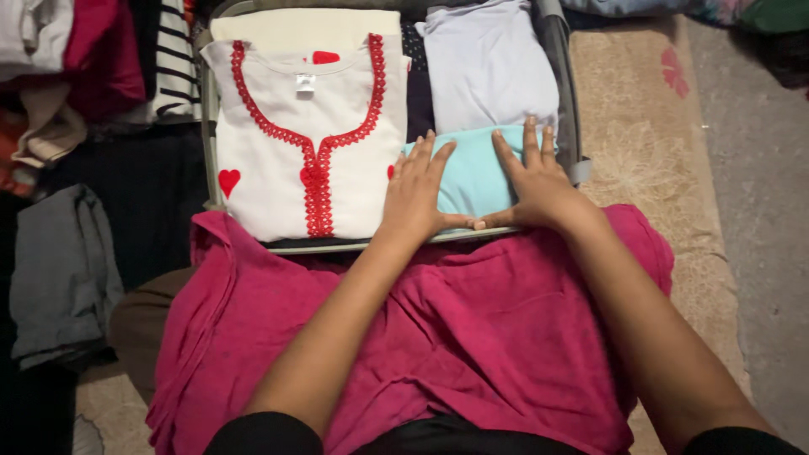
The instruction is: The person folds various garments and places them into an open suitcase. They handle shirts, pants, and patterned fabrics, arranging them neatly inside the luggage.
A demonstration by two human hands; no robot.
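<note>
Where the frame ran dark along its left edge, lay a grey folded garment (63,270) at lower left, with a jumble of clothes (80,67) heaped above it in the upper left corner: white, magenta, beige and a striped piece. Just right of that heap, stood an open suitcase (563,93), filling the upper middle of the frame, its grey rim running down the right side. Inside, at left, lay a white tunic (278,168) folded flat, trimmed with red embroidery around the neckline and down the front, with small red hearts on it; beneath its upper edge showed a cream folded piece (303,24). At upper right of the case, lay a pale lilac folded garment (489,72). Below it, at the case's near right corner, lay a turquoise folded garment (472,177). Pressed flat on that turquoise piece, fingers spread and nothing gripped: the left hand (417,198) on its left edge, partly over the tunic, and the right hand (539,185) on its right part, thumbs nearly meeting at the near rim. Across the lower middle, under both forearms, spread a magenta cloth (472,337) over the lap. At right, under the case, lay a beige patterned mat (640,152), with grey floor (758,185) beyond.
</note>
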